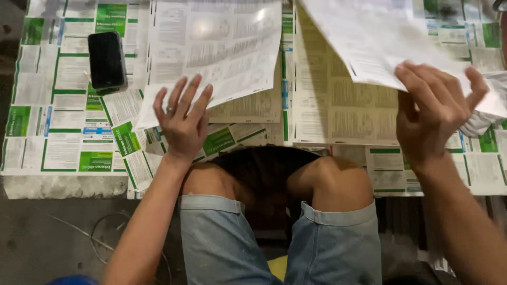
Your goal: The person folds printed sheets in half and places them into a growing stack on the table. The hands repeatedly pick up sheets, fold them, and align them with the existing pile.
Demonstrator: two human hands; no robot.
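Head cam looks down on a person sitting w/ knees (327, 179) bare, in light blue shorts (227, 243). Left hand (182, 119) is raised, fingers spread, tips touching the lower edge of a big white printed sheet (211, 47); ring on one finger. No pinch, the sheet just rests against the fingertips and lifts off the layer below. Right hand (433, 113) is up at the right, fingers curled round the lower edge of a second sheet (375, 37), thumb out to the side, pinching that edge; the sheet tilts up and away toward top right. Both sheets hang over a spread of green-and-white leaflets (63, 132) covering the floor in front of the knees. Black phone (107, 60) lies on the leaflets at upper left, well apart from the left hand. Thin wire (100, 237) loops on the grey floor at lower left.
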